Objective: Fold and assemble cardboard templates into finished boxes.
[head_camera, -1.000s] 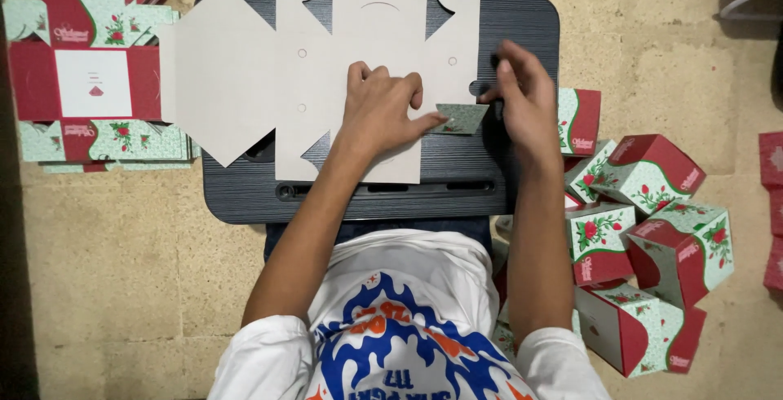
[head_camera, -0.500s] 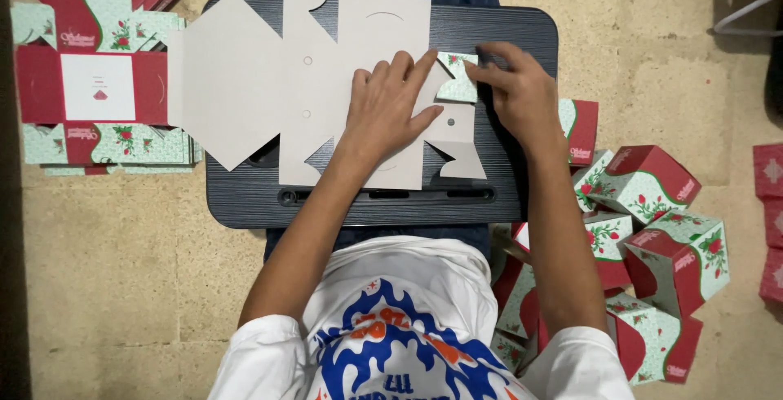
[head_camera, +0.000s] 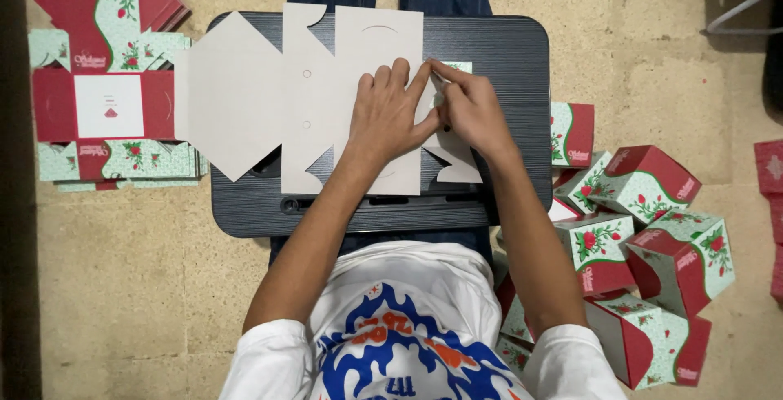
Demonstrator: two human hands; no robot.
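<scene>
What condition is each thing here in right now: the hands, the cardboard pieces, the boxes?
Left hand: flat, pressing the cardboard down.
Right hand: pinching and folding a side flap.
Grey die-cut cardboard blank: unfolded, plain side up, on the tray.
Dark ridged lap tray: level, bearing the blank.
Stack of printed red-and-green flat blanks: unfolded, piled on the floor.
Red-and-green folded boxes: assembled, heaped on the floor.
</scene>
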